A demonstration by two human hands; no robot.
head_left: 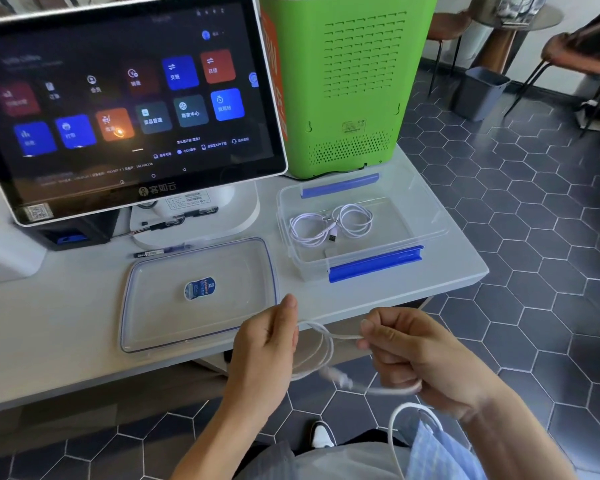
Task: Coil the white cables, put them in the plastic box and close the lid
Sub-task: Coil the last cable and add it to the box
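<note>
A white cable hangs in loops between my two hands, below the table's front edge. My left hand pinches the looped part. My right hand grips the free stretch, whose blurred plug end dangles underneath. The clear plastic box with blue clips stands open on the table's right side. Two coiled white cables lie inside it. The clear lid lies flat on the table to the box's left.
A touchscreen terminal stands at the back left, a green machine behind the box. A pen lies beyond the lid. Hexagon-tiled floor, a grey bin and chairs are to the right.
</note>
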